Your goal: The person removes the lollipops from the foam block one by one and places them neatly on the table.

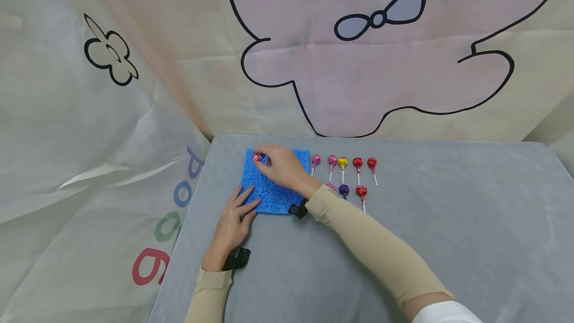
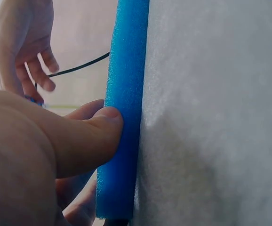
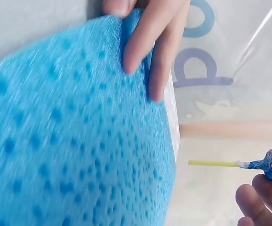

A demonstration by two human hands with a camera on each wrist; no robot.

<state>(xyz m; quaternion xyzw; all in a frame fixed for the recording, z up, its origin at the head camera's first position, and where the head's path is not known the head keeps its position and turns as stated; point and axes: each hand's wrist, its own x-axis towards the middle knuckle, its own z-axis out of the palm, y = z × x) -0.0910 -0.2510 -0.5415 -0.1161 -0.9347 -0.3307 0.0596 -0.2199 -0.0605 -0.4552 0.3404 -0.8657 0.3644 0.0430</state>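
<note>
My right hand [image 1: 281, 166] is over the upper left part of a blue foam block [image 1: 271, 193] dotted with small dark holes. Between its thumb and fingers it pinches a lollipop [image 3: 270, 165] in a blue wrapper with red and white marks. The yellow stick sticks out sideways in the right wrist view, its tip near the foam's edge. My left hand [image 1: 233, 223] rests on the block's near left corner with fingers spread. Seen from the left wrist, the thumb [image 2: 105, 134] presses against the block's side.
Right of the block, wrapped lollipops lie in two rows on the grey table [image 1: 426, 213]: pink [image 1: 332, 160], yellow [image 1: 343, 162] and red [image 1: 372, 163] at the back, purple [image 1: 344, 190] and red [image 1: 361, 191] among the nearer ones. A printed curtain [image 1: 269, 108] hangs behind.
</note>
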